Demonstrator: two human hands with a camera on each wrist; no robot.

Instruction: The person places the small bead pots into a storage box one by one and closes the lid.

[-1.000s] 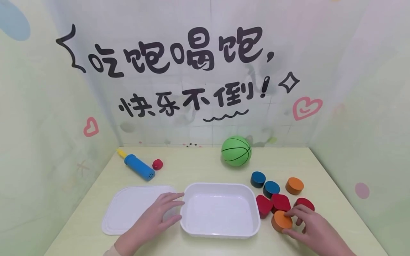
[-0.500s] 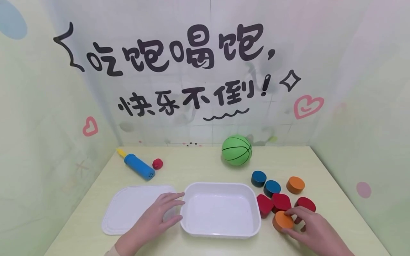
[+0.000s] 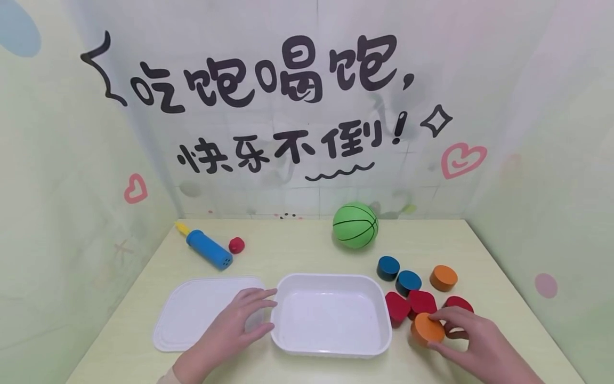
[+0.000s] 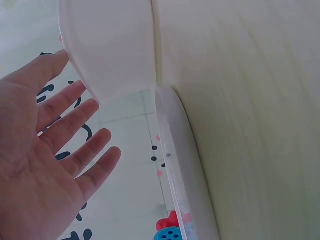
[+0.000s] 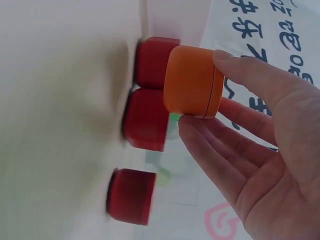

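My right hand (image 3: 479, 336) pinches a small round orange tin (image 3: 427, 329) between thumb and fingers, to the right of a white rectangular container (image 3: 331, 352). In the right wrist view, the orange tin (image 5: 192, 82) is held off the table, beside two red tins (image 5: 147, 117). My left hand (image 3: 235, 322) has its fingers extended, fingertips at the container's left rim. The left wrist view shows the left palm (image 4: 40, 185) with spread fingers against the container's wall (image 4: 112, 50). Inside the container only its bare white floor shows.
A white lid (image 3: 192, 309) lies under the left forearm's far side. Blue tins (image 3: 388, 266), a second orange tin (image 3: 443, 277) and several red tins (image 3: 422, 304) stand at right. Behind are a green ball (image 3: 355, 225), a blue pump (image 3: 208, 249) and a small red object (image 3: 236, 245).
My right hand has raised the orange tin slightly from its place on the table and shifted it a little right. The left hand has stayed at the container's rim.
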